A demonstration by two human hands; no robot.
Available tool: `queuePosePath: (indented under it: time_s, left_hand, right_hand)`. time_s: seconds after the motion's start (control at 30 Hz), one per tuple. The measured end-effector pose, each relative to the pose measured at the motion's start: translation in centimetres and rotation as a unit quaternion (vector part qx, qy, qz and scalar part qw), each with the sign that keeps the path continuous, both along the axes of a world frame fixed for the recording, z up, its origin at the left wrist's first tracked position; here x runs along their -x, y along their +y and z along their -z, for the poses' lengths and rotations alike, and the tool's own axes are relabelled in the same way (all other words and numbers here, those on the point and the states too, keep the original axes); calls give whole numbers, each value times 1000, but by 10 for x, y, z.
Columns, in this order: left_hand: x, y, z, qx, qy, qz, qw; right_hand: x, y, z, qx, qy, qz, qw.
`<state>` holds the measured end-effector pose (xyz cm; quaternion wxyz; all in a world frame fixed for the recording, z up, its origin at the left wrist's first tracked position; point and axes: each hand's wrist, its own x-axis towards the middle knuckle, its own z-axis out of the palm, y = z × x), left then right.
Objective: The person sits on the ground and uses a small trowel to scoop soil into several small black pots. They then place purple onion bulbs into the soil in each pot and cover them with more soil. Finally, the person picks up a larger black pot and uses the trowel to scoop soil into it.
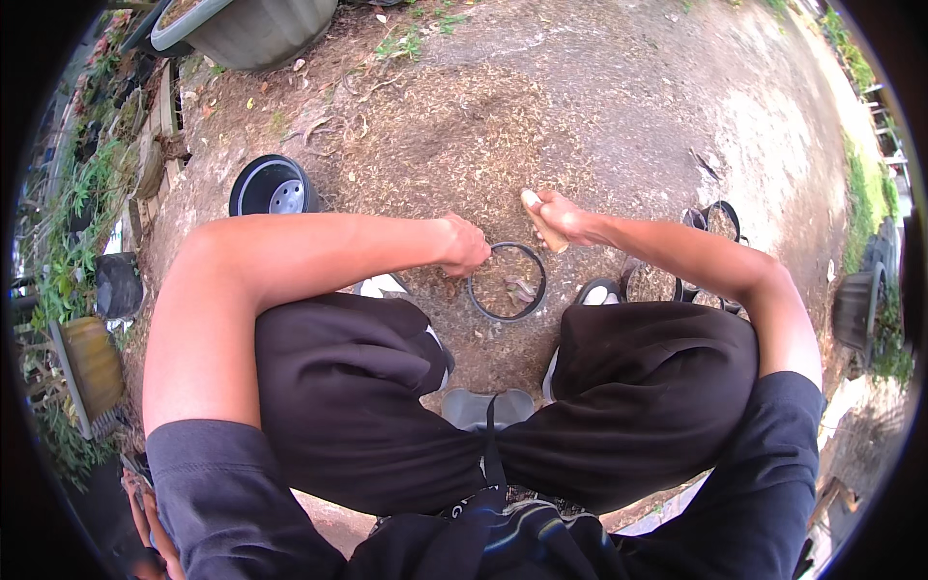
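Between my feet stands a round dark plastic pot, filled with brown material and holding a small purplish-green plant. My left hand is at the pot's upper left rim with its fingers bent; whether it grips the rim or anything else cannot be told. My right hand, above and right of the pot, is closed around a pale, wooden-looking handle; any blade or tip of the tool is not visible. Dry chaff-like material lies spread on the ground beyond both hands.
An empty black pot with drainage holes lies beyond my left forearm. Several filled dark pots stand beside my right foot. A large grey planter is at the top left. Plants and more planters line the left side. Another person's arms show at lower left.
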<state>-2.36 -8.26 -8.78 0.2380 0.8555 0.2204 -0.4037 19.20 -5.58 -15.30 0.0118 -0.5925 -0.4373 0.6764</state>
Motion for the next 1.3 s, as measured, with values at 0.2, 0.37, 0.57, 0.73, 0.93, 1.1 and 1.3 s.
queuePosePath:
  time_s: [0.2, 0.37, 0.57, 0.73, 0.93, 1.1, 1.3]
  left_hand:
    - [-7, 0, -7, -3, 21, 5, 1000]
    - [-7, -1, -10, -8, 24, -1, 1000]
    - [-2, -3, -6, -14, 19, 5, 1000]
    - [-4, -1, -8, -15, 18, 17, 1000]
    - [2, -2, -11, -23, -3, 19, 1000]
    - [-2, 0, -14, -18, 17, 31, 999]
    - [-2, 0, -17, -17, 13, 27, 999]
  right_hand:
    - [3, -3, -23, 6, -22, 34, 999]
    - [-12, 4, -48, -99, -115, -153, 976]
    - [-27, -4, -69, -181, -146, -172, 957]
    - [-49, -1, -69, -166, -167, -177, 956]
    - [-70, -1, -71, -193, -174, -187, 947]
    - [-82, -3, -74, -213, -204, -221, 930]
    - [-91, -7, -76, -201, -203, -229, 931]
